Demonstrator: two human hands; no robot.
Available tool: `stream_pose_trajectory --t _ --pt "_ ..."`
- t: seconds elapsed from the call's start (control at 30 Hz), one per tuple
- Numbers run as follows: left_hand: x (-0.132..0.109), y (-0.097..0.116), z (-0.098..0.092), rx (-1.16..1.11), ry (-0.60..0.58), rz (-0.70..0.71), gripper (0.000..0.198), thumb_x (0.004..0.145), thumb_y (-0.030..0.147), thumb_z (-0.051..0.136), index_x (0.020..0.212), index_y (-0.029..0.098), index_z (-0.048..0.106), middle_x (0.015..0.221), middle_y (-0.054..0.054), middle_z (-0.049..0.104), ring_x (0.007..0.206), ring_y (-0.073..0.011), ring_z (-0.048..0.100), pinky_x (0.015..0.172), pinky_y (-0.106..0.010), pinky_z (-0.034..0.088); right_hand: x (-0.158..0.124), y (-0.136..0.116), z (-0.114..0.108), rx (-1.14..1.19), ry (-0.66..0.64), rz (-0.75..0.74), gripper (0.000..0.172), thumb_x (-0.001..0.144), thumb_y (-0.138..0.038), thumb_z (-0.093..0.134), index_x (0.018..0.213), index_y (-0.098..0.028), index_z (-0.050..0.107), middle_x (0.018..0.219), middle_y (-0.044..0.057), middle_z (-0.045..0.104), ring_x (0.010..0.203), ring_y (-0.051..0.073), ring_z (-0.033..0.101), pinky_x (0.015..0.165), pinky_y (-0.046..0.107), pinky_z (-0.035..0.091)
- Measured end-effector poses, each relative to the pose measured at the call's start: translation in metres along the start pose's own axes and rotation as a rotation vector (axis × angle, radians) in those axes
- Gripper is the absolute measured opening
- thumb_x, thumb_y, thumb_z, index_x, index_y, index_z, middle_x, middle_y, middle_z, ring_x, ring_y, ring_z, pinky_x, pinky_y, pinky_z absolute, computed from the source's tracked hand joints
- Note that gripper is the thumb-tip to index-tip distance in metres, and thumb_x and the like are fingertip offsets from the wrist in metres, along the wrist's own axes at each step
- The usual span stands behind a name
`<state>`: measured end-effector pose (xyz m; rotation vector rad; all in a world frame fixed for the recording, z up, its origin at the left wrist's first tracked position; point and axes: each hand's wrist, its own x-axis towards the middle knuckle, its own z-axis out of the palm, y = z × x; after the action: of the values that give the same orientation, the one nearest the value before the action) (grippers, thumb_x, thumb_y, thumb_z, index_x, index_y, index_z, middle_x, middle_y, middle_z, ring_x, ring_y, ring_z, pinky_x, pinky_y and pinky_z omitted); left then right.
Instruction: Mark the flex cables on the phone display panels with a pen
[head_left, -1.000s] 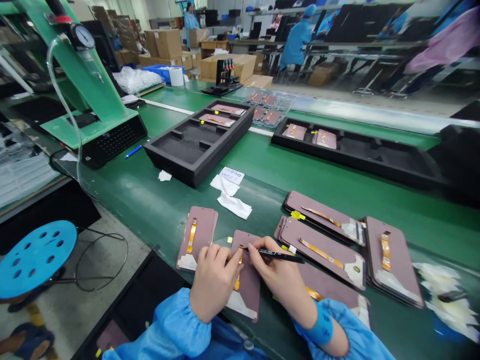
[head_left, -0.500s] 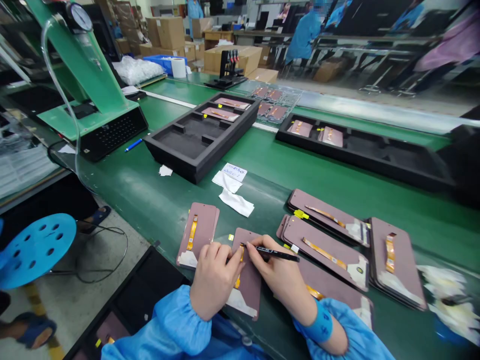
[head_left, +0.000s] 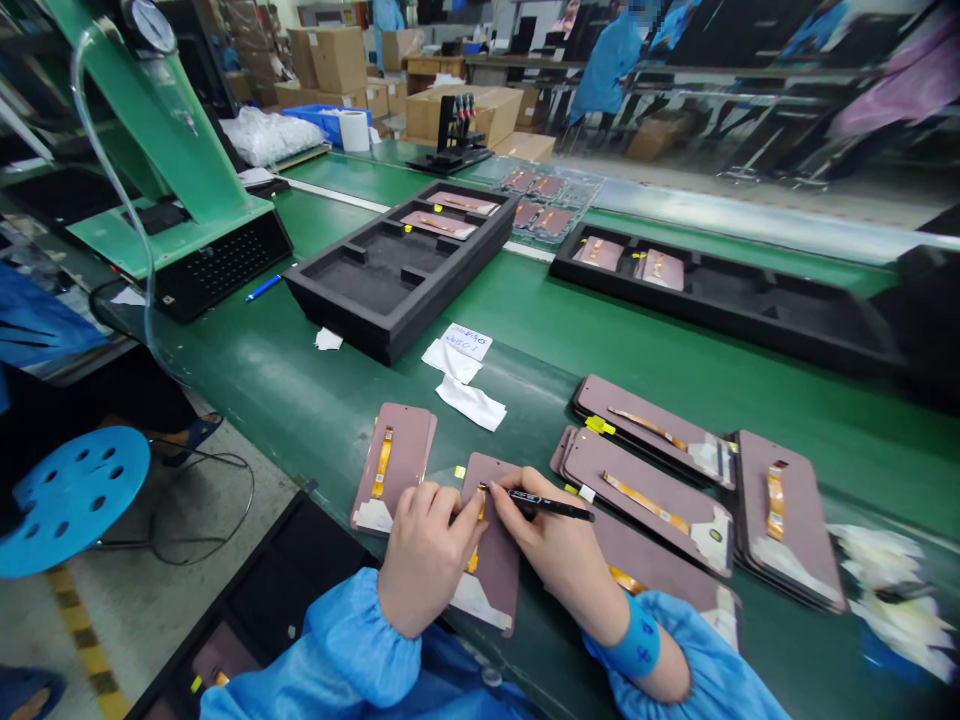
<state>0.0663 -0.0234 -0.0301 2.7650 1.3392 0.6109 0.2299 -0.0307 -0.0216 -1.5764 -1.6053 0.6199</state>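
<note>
My right hand (head_left: 559, 545) grips a black marker pen (head_left: 551, 503), its tip at the upper end of the orange flex cable (head_left: 481, 503) on a mauve phone screen panel (head_left: 499, 570). My left hand (head_left: 424, 555) lies over the panel's left side, fingers curled and pinching at that cable. Part of the cable is hidden under the fingers. To the left lies another pair of stacked panels (head_left: 401, 450). At my right are several stacks, including one with a white-taped end (head_left: 652, 490) and an upright one (head_left: 799, 500); a further panel (head_left: 637, 550) is partly behind my right wrist.
Two black foam trays (head_left: 390, 325) (head_left: 787, 325) holding panels stand farther back. White paper scraps (head_left: 471, 402) and a blue pen (head_left: 264, 288) lie on the green bench. A green press (head_left: 172, 170) stands left, beside a blue stool (head_left: 71, 500). Crumpled white material (head_left: 892, 590) is at right.
Both hands keep nearly the same place, the pen tip still at the cable. At the left edge, a person in blue has come further into view by the stool, and the foot below has shifted.
</note>
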Motion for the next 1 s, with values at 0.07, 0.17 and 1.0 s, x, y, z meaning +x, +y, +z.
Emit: stream_pose_trajectory --t 0.07,0.17,1.0 --pt "0.000 -0.001 0.000 0.003 -0.006 0.000 0.030 0.093 0.029 0.050 0.121 0.022 0.058 0.082 -0.003 0.054 0.081 -0.0178 0.043 0.070 -0.034 0.032 0.000 -0.004 -0.002 0.014 0.021 -0.009 0.019 0.090 -0.030 0.054 0.076 -0.019 0.058 0.068 -0.002 0.061 0.057 0.011 0.055 0.054 0.020 0.043" --pt "0.002 -0.001 -0.002 0.002 -0.003 -0.005 0.028 0.093 0.031 0.050 0.118 0.022 0.059 0.084 -0.003 0.057 0.082 -0.0186 0.046 0.070 -0.034 0.034 -0.006 -0.015 -0.013 0.013 0.098 -0.040 0.018 0.092 -0.031 0.052 0.081 -0.019 0.059 0.072 0.000 0.063 0.062 0.013 0.060 0.058 0.021 0.048" --pt "0.008 -0.007 -0.035 -0.915 -0.399 -0.502 0.023 0.082 0.034 0.051 0.091 0.015 0.062 0.065 0.001 0.057 0.060 -0.0118 0.052 0.056 -0.021 0.037 -0.087 0.030 -0.015 -0.770 0.052 -0.902 0.038 0.092 -0.017 0.033 0.119 -0.014 0.059 0.120 0.016 0.062 0.114 0.026 0.058 0.093 0.037 0.051"
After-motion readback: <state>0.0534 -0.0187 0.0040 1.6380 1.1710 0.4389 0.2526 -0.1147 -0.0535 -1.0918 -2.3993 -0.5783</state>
